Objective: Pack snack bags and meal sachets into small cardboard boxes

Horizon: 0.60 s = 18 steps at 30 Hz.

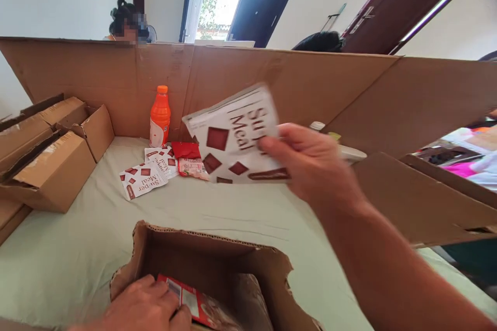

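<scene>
My right hand [318, 165] grips a white "Super Meal" packet [238, 137] by its right end, thumb in front, raised above the bed. Layered edges along its top suggest more than one packet, but I cannot tell how many. My left hand [143, 305] reaches into an open cardboard box [209, 240] close to me, its bent fingers on a red packet [194, 300] inside. Another wrapped item [252, 295] lies beside that packet, partly in shadow. On the sheet, "Super Meal" packets [143, 180] lie near a red and pink packet [190, 160].
An orange bottle [160, 119] stands by the tall cardboard wall [233, 72]. Cardboard boxes [58, 165] sit at the left. A white-capped bottle [317, 126] is partly behind my right hand. Beyond the wall is a person's head [126, 20].
</scene>
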Each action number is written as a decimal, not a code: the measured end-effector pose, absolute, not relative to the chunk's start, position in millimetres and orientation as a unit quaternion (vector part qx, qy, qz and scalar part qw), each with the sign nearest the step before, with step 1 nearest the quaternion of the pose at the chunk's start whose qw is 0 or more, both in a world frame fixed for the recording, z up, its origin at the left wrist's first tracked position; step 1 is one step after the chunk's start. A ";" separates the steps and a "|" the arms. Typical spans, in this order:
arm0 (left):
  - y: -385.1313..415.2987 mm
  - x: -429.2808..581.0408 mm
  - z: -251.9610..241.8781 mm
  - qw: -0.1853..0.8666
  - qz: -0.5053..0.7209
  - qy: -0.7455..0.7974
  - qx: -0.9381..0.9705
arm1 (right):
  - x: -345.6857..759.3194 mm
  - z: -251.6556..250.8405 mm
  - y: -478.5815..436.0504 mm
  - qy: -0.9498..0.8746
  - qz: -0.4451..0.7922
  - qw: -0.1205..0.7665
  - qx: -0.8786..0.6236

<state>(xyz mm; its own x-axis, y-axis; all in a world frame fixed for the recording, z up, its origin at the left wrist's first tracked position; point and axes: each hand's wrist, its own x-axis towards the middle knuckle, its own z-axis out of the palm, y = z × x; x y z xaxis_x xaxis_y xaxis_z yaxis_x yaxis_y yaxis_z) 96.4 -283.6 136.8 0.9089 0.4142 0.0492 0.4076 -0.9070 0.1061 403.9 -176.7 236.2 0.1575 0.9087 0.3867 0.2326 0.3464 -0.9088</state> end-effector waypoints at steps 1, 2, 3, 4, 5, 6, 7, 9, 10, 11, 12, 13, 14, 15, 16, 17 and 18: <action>-284.5 97.9 143.2 0.040 0.026 0.217 0.975 | 406.3 245.0 -198.1 -0.573 0.300 0.586 -0.488; -285.4 99.1 149.5 0.042 0.016 0.228 0.973 | 406.3 251.2 -217.5 -0.575 0.304 0.579 -0.491; -286.4 100.1 155.7 0.052 0.009 0.241 0.969 | 404.1 255.1 -234.3 -0.588 0.307 0.564 -0.492; -287.5 100.9 161.5 0.067 -0.002 0.255 0.965 | 399.9 256.7 -248.2 -0.613 0.306 0.539 -0.490; -288.6 101.5 166.7 0.083 -0.018 0.267 0.960 | 394.4 256.3 -259.2 -0.646 0.303 0.506 -0.485; -289.7 101.9 171.0 0.098 -0.040 0.277 0.955 | 388.1 254.1 -267.3 -0.683 0.300 0.466 -0.475; -290.8 102.2 174.3 0.112 -0.069 0.283 0.950 | 381.6 250.6 -273.1 -0.720 0.296 0.424 -0.463; -293.0 102.1 177.8 0.125 -0.124 0.289 0.941 | 369.9 240.0 -279.0 -0.782 0.265 0.354 -0.440; -294.3 101.7 178.0 0.127 -0.137 0.295 0.937 | 365.1 233.4 -279.9 -0.807 0.242 0.324 -0.431; -295.7 100.9 177.2 0.125 -0.132 0.301 0.936 | 361.0 226.4 -280.0 -0.828 0.217 0.293 -0.425; -297.3 99.9 175.2 0.120 -0.115 0.308 0.937 | 357.3 219.3 -279.5 -0.847 0.193 0.254 -0.426; -298.7 98.6 172.1 0.115 -0.092 0.314 0.938 | 353.8 212.5 -278.6 -0.861 0.175 0.204 -0.432; -300.1 97.2 167.6 0.108 -0.067 0.319 0.939 | 350.2 206.7 -277.7 -0.871 0.162 0.146 -0.441; -301.1 95.7 161.9 0.101 -0.042 0.323 0.940 | 346.4 202.0 -276.7 -0.875 0.154 0.083 -0.451; -301.8 94.1 155.2 0.090 -0.015 0.323 0.942 | 342.4 198.9 -276.0 -0.875 0.149 0.025 -0.460; -302.3 92.4 147.6 0.077 0.020 0.321 0.944 | 338.2 197.4 -275.4 -0.873 0.147 -0.022 -0.465; -302.5 90.6 139.9 0.060 0.062 0.320 0.943 | 334.1 197.3 -275.0 -0.871 0.147 -0.055 -0.466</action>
<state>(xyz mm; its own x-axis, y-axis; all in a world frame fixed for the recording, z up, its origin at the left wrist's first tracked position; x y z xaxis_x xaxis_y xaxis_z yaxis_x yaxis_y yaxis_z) 90.6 -302.5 139.9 0.7872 0.6117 0.0780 0.5969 -0.7876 0.1528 334.1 -275.0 197.3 -0.5600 0.7952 -0.2326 0.8274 0.5225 -0.2057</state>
